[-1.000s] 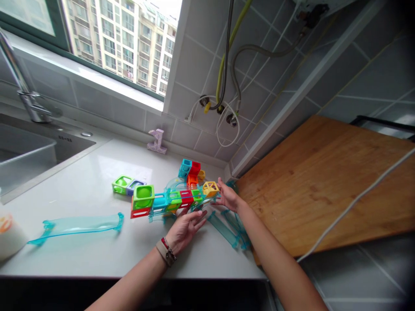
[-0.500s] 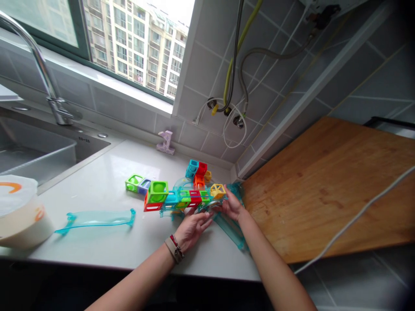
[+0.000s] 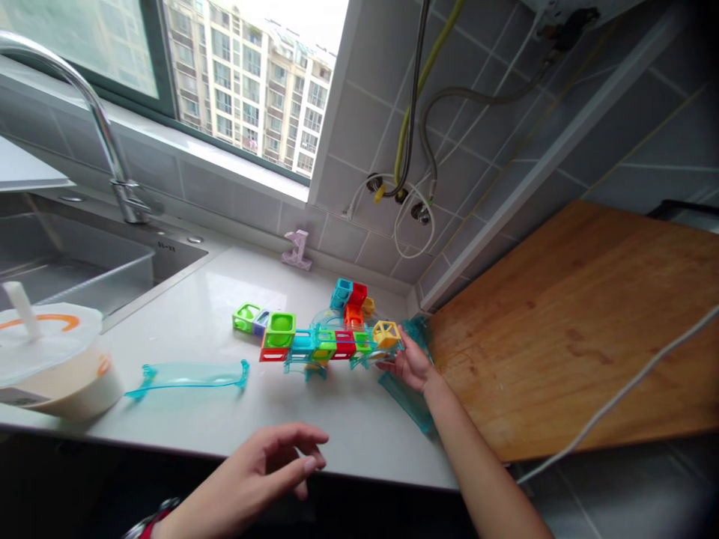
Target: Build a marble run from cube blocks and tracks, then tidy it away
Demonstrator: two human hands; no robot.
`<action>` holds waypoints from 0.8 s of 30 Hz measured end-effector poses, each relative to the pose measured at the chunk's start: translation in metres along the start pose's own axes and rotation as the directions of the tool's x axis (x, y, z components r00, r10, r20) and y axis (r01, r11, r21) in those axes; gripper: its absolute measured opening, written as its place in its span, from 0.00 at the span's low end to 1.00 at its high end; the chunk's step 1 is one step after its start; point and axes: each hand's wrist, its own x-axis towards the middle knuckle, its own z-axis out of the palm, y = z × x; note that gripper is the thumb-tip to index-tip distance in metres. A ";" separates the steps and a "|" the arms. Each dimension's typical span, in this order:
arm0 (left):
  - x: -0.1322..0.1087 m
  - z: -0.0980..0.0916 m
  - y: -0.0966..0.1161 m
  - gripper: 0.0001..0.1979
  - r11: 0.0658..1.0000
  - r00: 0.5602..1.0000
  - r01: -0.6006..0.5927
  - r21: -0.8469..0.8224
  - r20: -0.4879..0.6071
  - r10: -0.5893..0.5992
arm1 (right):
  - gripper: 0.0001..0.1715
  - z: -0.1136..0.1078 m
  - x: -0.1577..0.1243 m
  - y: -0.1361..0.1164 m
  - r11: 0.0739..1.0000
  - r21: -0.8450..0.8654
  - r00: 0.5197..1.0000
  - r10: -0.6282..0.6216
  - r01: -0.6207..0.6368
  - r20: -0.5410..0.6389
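A toy build of colourful hollow cube blocks and clear teal track pieces (image 3: pixel 344 343) stands on the counter. My right hand (image 3: pixel 414 364) grips its right end, thumb beside the yellow cube (image 3: pixel 386 334) and fingers below it, partly hidden. My left hand (image 3: pixel 269 464) hovers over the counter's front edge, holding nothing, fingers curved and apart from the thumb. At the build's left end, a green cube (image 3: pixel 280 331) rests above a red one. A loose teal track piece (image 3: pixel 194 376) lies to the left, and another track piece (image 3: pixel 409 402) lies under my right wrist.
A large tub with a white lid (image 3: pixel 53 367) stands at the front left, beside the sink (image 3: pixel 84 258) and its curved faucet (image 3: pixel 104 123). A purple figure (image 3: pixel 297 251) stands by the wall. A wooden board (image 3: pixel 584 329) with a white cable (image 3: pixel 618 393) borders the right.
My left hand has drawn back from the build, down and left to the counter's front edge. My right hand stays at the yellow cube. The view has shifted slightly left.
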 end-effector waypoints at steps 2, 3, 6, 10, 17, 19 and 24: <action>-0.021 -0.028 0.004 0.21 0.973 0.972 -0.073 0.221 -0.201 0.119 | 0.27 0.001 -0.003 0.004 1.000 0.019 1.000 -0.008 0.008 -0.012; -0.027 -0.042 0.008 0.21 0.935 0.935 -0.096 0.342 -0.291 0.203 | 0.27 0.002 -0.004 0.006 0.999 0.035 1.000 -0.012 0.012 -0.022; -0.026 -0.080 0.023 0.18 0.755 0.760 -0.120 0.645 -0.430 0.488 | 0.26 0.006 -0.008 0.015 0.994 0.098 0.998 -0.040 0.045 -0.056; 0.012 -0.120 0.038 0.24 0.469 0.636 0.011 0.883 -0.369 0.678 | 0.28 0.014 -0.011 0.027 0.980 0.130 0.980 -0.132 0.152 -0.150; 0.093 -0.170 0.059 0.33 0.297 0.810 0.042 0.954 -0.207 0.549 | 0.37 0.030 -0.015 0.047 0.952 0.060 0.910 -0.266 0.299 -0.317; 0.104 -0.176 0.064 0.30 0.281 0.837 0.005 0.960 -0.158 0.523 | 0.37 0.033 -0.014 0.052 0.941 0.052 0.893 -0.299 0.334 -0.337; 0.111 -0.184 0.065 0.22 0.297 0.842 0.014 0.955 -0.171 0.512 | 0.41 0.036 -0.012 0.061 0.917 0.062 0.863 -0.345 0.393 -0.369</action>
